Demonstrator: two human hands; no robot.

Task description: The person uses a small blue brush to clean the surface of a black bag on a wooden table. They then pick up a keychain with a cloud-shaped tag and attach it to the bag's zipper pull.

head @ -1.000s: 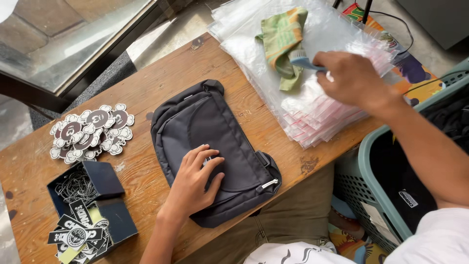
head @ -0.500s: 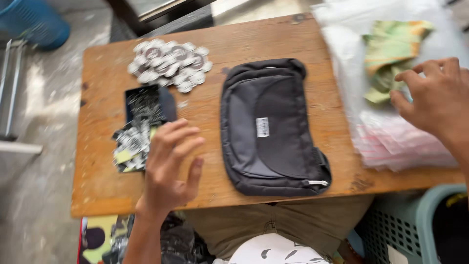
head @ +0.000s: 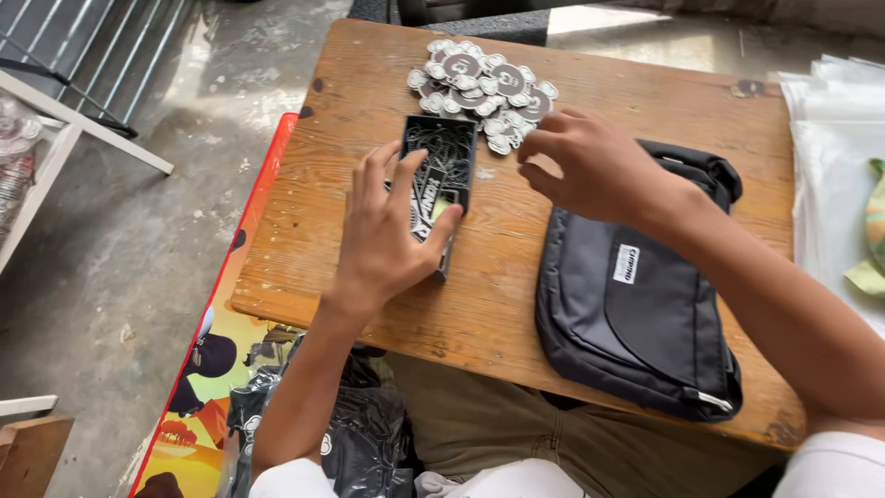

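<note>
Your left hand [head: 392, 231] is already resting open on the small black box [head: 440, 180] of stickers near the counter's [head: 369, 101] far left corner, box running lengthwise away from you, while your right hand [head: 590, 166] hovers loosely curled, holding nothing, at the sticker pile [head: 479, 83] just beyond it.

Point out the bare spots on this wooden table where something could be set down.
Bare wood shows along the table's left edge, left of the black box under the left hand; along the near edge between that hand and the black bag; and at the far right beyond the bag. It is crowded at the sticker pile, where the right hand reaches.
</note>
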